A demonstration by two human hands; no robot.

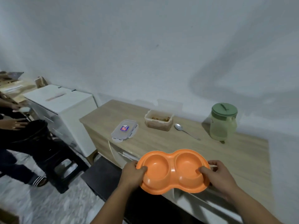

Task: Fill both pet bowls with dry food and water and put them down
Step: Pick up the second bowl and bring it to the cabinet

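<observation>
An orange double pet bowl [173, 171] is held over the front edge of a wooden cabinet top [242, 159]; both of its cups are empty. My left hand [133, 173] grips its left end, thumb inside the left cup. My right hand [218, 177] grips its right end, thumb inside the right cup. Farther back stands an open clear container of brown dry food [159, 120]. Its lid [124, 130] lies to the left. A metal spoon [186, 130] lies to the container's right. A pale green water jug with a green lid [224, 122] stands at the right.
A white cabinet [64, 109] stands left of the wooden one. Another person sits on a dark stool [63, 160] at the left, legs stretched over the marbled floor [48, 204]. The wall runs close behind the cabinet top.
</observation>
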